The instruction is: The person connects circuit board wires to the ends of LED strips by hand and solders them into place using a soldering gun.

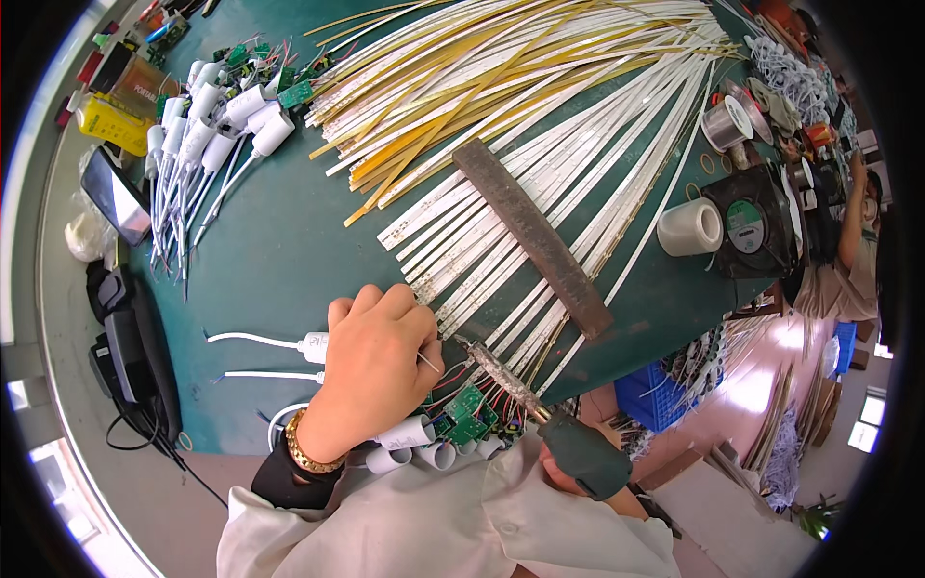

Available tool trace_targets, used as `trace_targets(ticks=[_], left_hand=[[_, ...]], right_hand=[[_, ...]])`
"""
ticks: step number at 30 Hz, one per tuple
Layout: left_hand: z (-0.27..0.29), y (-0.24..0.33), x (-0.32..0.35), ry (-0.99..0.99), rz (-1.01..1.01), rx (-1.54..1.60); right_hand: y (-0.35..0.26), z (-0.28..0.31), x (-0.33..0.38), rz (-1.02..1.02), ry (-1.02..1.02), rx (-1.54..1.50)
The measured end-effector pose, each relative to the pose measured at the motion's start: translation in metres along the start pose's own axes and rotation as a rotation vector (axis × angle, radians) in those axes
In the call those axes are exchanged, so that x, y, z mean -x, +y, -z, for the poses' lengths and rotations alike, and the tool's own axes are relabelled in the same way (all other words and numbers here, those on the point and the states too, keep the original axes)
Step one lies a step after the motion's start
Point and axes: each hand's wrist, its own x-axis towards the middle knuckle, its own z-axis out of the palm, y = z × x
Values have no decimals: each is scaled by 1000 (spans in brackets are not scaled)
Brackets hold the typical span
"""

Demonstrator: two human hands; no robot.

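Note:
My right hand (pixel 561 474), mostly hidden behind the dark handle, grips a soldering iron (pixel 588 460). Its crusted tip points up and left to the near ends of the white LED strips (pixel 482 279); whether it touches one is unclear. My left hand (pixel 381 358) is closed just left of the tip, with a short end of thin solder wire (pixel 430 363) poking out of the fingers. Between my hands and body lie green circuit boards (pixel 470 414) with thin red wires and white cylindrical housings (pixel 405 433). A rusty metal bar (pixel 530 236) lies across the strips.
White housings with cables (pixel 207 135) are heaped at the far left, near a phone (pixel 116 196) and a yellow bottle (pixel 114 120). On the right stand a wire spool (pixel 727 123), a white roll (pixel 689 227) and a black fan (pixel 752 226). Blue crate (pixel 655 397) sits below the table edge.

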Motion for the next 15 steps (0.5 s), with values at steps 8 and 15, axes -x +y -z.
trace_targets(ticks=[8, 15], left_hand=[[1, 0, 0, -9, 2, 9], [0, -1, -1, -20, 9, 1]], right_hand=[[7, -10, 8, 87, 111, 69], [16, -16, 13, 165, 207, 134]])
